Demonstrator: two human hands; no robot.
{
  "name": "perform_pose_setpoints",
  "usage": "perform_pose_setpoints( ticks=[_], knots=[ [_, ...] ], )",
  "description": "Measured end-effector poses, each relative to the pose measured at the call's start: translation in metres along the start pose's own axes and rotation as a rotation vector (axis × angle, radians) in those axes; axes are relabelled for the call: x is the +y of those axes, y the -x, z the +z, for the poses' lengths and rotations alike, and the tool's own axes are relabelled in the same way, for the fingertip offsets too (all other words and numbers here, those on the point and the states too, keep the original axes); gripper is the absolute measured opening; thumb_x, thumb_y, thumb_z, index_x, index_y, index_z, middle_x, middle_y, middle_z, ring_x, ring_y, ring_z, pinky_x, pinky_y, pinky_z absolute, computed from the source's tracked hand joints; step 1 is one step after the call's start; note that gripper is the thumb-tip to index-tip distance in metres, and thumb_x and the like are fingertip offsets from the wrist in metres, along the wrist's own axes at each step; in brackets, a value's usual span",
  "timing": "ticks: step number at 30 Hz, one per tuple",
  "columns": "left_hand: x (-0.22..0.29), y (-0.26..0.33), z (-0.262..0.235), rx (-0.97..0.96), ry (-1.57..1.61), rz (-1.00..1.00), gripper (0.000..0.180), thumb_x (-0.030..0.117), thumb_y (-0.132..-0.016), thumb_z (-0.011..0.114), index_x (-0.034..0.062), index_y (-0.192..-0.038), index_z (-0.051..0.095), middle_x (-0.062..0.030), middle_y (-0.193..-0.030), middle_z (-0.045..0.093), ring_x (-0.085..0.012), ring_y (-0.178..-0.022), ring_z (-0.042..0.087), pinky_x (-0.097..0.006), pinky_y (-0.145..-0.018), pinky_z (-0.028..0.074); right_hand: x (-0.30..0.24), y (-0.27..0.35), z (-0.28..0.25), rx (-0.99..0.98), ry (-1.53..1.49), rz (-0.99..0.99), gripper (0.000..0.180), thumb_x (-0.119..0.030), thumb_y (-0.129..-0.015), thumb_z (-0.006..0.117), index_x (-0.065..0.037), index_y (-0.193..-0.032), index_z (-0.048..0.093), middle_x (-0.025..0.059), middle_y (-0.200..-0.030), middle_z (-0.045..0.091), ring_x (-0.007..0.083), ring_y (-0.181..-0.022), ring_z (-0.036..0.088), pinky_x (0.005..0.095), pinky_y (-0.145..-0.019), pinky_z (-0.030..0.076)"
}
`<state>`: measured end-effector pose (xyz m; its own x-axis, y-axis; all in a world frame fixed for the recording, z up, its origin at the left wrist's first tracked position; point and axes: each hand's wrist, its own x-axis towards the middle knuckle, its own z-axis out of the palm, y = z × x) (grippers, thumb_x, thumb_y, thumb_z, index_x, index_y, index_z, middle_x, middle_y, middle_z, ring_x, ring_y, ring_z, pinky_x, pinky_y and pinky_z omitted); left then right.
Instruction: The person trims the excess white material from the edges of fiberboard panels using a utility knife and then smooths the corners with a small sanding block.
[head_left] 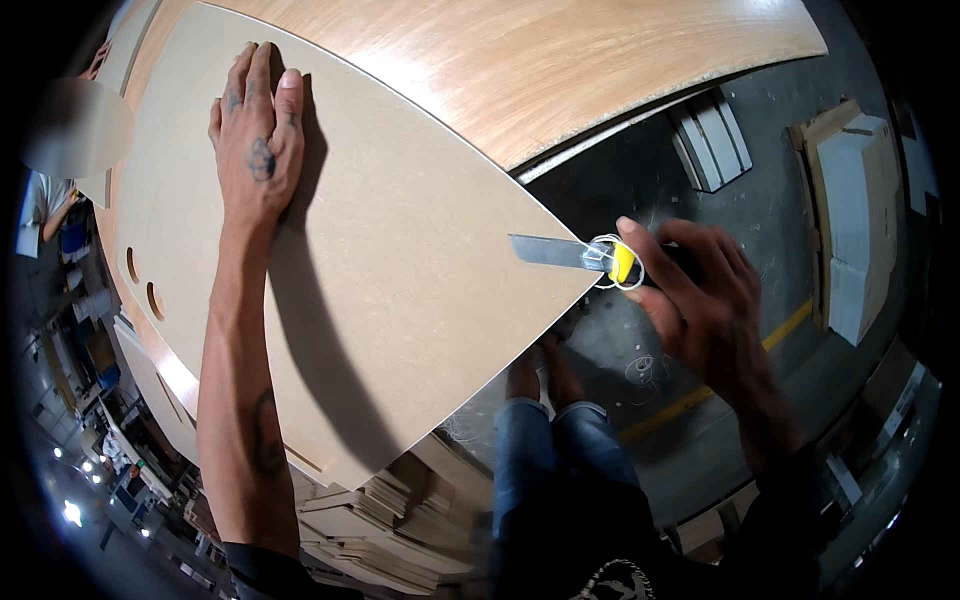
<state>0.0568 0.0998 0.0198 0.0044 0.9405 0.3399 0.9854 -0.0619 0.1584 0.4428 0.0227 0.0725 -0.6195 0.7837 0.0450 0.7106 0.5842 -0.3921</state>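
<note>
My left hand (262, 140) lies on a beige fibreboard panel (430, 220), its fingers stretched out toward the far edge. In my right hand (705, 290) is a utility knife (622, 264) with a wide metal blade and a yellow part near the front. The blade lies over the panel's right corner and points left. A thin white strip (603, 240) is looped in curls around the front of the knife. Most of the knife's handle is hidden by my fingers. A thin white line runs along the panel's edges, and two oval slots show near its left side.
The panel rests on a glossy wood-grain tabletop (600, 60). Cut boards (390, 520) are stacked below the near edge. White-faced panels (855, 230) stand on the dark floor (600, 150) at right. Another person's arm (58, 215) shows at far left. Thin shavings lie on the floor.
</note>
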Motion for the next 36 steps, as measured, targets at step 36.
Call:
perform_pose_setpoints(
  ticks=[36],
  knots=[
    [0.030, 0.007, -0.018, 0.274, 0.778, -0.355, 0.047, 0.024, -0.099, 0.034, -0.0048, -0.135, 0.033, -0.0249, -0.150, 0.019, -0.0372, -0.139, 0.023, -0.045, -0.113, 0.024, -0.016, -0.181, 0.025, 0.096, -0.019, -0.206, 0.044, -0.024, -0.081, 0.071, -0.005, -0.120, 0.063, 0.0090, -0.091, 0.056, 0.0219, -0.083, 0.052, 0.0335, -0.066, 0.043]
  ],
)
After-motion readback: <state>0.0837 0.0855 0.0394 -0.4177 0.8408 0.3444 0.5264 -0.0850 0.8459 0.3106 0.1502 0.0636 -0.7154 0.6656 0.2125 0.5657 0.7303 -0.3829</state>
